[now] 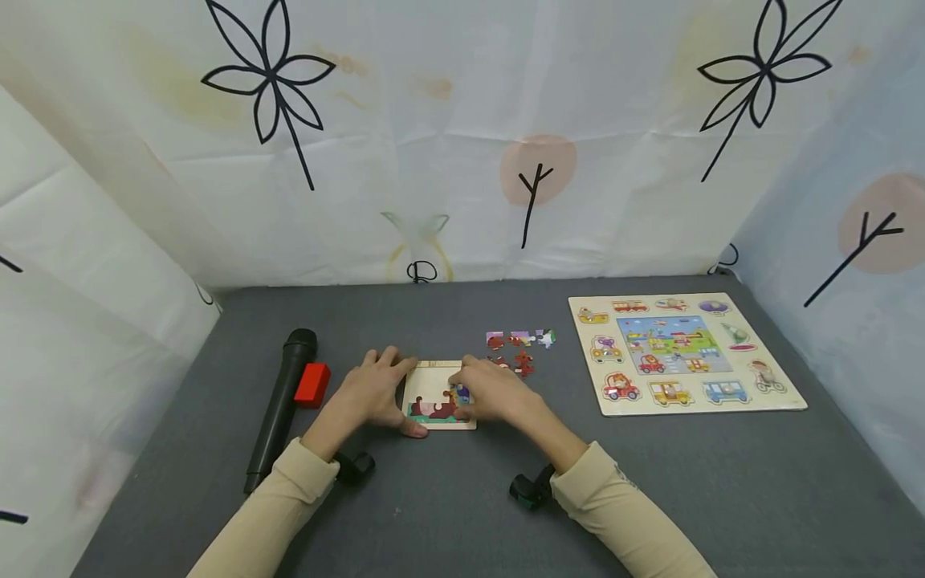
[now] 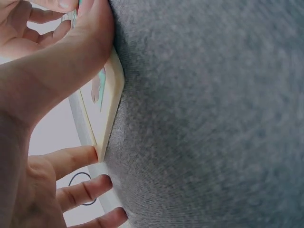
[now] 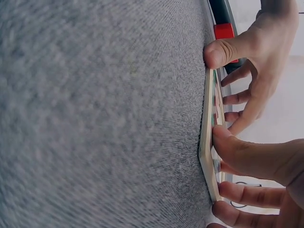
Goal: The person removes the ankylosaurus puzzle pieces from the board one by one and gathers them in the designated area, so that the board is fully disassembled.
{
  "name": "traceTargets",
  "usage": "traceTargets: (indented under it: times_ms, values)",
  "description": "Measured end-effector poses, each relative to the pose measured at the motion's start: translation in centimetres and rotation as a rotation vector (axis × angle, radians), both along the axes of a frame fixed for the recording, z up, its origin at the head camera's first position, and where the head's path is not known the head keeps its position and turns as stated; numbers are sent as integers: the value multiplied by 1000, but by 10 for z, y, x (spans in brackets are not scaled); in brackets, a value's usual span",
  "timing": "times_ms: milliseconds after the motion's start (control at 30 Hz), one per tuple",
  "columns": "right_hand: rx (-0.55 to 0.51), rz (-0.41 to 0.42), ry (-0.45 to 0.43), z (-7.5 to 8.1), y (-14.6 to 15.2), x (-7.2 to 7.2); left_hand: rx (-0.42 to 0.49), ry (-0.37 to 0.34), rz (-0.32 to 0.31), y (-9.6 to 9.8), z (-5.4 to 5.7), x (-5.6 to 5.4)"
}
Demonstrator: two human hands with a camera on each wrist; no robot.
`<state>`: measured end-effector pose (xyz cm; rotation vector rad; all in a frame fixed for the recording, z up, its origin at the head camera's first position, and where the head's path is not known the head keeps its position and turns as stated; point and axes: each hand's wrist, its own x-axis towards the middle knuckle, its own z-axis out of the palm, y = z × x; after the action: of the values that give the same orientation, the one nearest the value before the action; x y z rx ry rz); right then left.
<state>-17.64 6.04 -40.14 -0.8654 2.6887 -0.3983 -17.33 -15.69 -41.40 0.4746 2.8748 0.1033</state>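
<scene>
A small wooden puzzle tray (image 1: 432, 376) lies flat on the grey table, with joined brown and teal pieces (image 1: 433, 410) along its near side. My left hand (image 1: 372, 393) grips the tray's left side, thumb at the near corner and index finger at the far one; the left wrist view shows that fingertip against the frame (image 2: 115, 90). Over the tray's right side, my right hand (image 1: 497, 391) pinches a blue-purple puzzle piece (image 1: 460, 393) between thumb and fingers, partly hidden by them. Its thumb (image 3: 232, 147) reaches over the rim in the right wrist view.
Several loose puzzle pieces (image 1: 523, 361) lie beyond my right hand. A large wooden vehicle puzzle board (image 1: 603, 385) rests on the right. To the left are a black microphone (image 1: 280, 405) and a red block (image 1: 312, 385). A patterned white cloth (image 1: 462, 104) stands behind the table.
</scene>
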Motion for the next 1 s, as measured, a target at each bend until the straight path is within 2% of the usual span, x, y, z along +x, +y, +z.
traceTargets:
  times_ms: [633, 1000]
  values:
    - [-6, -53, 2, -1, -1, 3, 9, 0, 5, 2, 0, 1]
    - [-23, -37, 24, -2, 1, 4, 10, 18, -1, 3, 0, 2]
